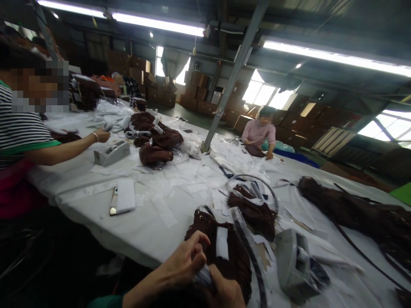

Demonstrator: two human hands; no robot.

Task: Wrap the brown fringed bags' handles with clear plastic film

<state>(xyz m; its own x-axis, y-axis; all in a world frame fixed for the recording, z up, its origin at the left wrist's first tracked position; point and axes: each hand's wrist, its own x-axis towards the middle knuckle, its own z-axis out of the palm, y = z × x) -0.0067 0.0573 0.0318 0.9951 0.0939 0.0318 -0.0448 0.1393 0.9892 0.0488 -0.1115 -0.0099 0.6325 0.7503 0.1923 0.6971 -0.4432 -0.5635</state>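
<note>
One brown fringed bag (236, 252) at the bottom centre of the frame, lying on the white-covered table (96, 209), with a white strip (222, 243) over its front and gold-coloured rings near its top edge. Just in front of it, at the bottom edge, both bare hands close together. Left hand (186, 261) with fingers bent and forefinger raised; right hand (226, 291) bunched, thumb against a small glossy grey thing (203, 276) between the two. Cannot tell how firmly held, or by which hand, the fingers being partly hidden.

Right of the bag, a plastic-wrapped strap (247, 241); just beyond, a second brown bag (252, 209) beside a clear-wrapped loop. At lower right, a grey tape dispenser (292, 261); at the right edge, a long dark brown heap (349, 214). Left of centre, a phone (113, 201) partly under a white slab (125, 196). Farther up, another tape dispenser (112, 153) and a pile of brown goods (154, 134).

At the left edge, a co-worker in a striped top (22, 117), arm stretched over the table; right of centre, another in pink (260, 130), both hands at a brown piece. Along the back, stacked cardboard boxes (160, 90) under tube lamps (160, 25).
</note>
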